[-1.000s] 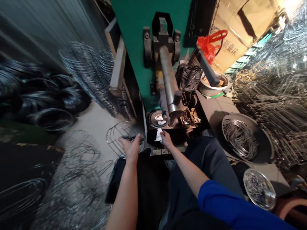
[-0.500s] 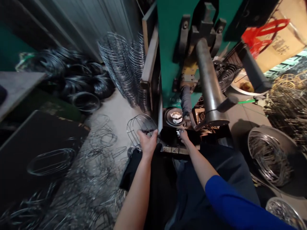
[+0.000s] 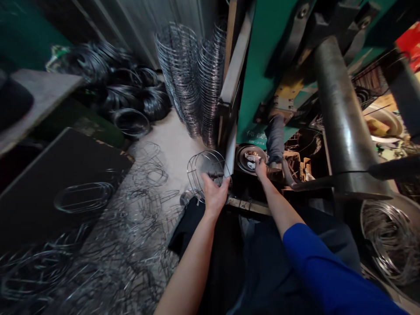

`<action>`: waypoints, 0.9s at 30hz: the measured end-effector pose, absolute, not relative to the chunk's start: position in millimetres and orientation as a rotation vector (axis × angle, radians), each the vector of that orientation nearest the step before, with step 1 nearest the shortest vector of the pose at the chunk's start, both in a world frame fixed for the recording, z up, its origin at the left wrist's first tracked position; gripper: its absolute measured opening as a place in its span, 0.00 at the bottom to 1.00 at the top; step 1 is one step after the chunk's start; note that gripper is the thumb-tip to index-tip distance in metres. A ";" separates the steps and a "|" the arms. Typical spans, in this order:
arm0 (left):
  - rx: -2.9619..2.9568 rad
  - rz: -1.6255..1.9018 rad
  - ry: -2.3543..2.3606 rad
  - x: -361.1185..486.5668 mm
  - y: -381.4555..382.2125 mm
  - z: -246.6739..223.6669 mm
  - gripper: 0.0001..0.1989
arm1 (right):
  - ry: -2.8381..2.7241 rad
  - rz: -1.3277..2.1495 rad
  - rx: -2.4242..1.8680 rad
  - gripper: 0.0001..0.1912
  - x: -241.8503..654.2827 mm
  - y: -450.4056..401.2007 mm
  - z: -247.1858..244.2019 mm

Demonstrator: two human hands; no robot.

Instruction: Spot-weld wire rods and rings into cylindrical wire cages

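Observation:
My left hand (image 3: 215, 191) is closed on the near edge of an oval wire frame (image 3: 194, 168), its thumb and fingers around the wires. The frame hangs over the floor, left of the green machine (image 3: 252, 100). My right hand (image 3: 261, 169) reaches the front of a round dark dish (image 3: 242, 162) that holds white and brown bits. Its fingers are bent at a white piece (image 3: 251, 165); whether they grip it is too small to tell. Just right of that hand stands a cloth-wrapped post (image 3: 274, 138) of the machine.
Tall stacks of wire rings (image 3: 179, 70) stand behind the frame. Loose wire pieces (image 3: 144, 218) litter the floor at left, beside a dark board (image 3: 42, 175). A thick metal cylinder (image 3: 348, 118) juts out at right, above a tub of wire (image 3: 390, 236).
The view has swung, so the scene sits differently in the picture. My right hand has moved forward to the dish. My left hand still holds the wire frame.

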State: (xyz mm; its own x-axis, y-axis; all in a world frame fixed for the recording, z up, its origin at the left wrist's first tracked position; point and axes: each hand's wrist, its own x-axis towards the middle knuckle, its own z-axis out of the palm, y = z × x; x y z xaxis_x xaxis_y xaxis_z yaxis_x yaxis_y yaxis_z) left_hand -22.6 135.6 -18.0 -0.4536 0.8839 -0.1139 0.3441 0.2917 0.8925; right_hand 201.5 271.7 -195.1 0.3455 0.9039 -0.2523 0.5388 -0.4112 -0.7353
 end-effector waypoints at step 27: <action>1.080 1.048 1.904 -17.6 136.8 -10.9 0.22 | -2.404 0.605 -2.305 0.27 203.2 266.4 -205.0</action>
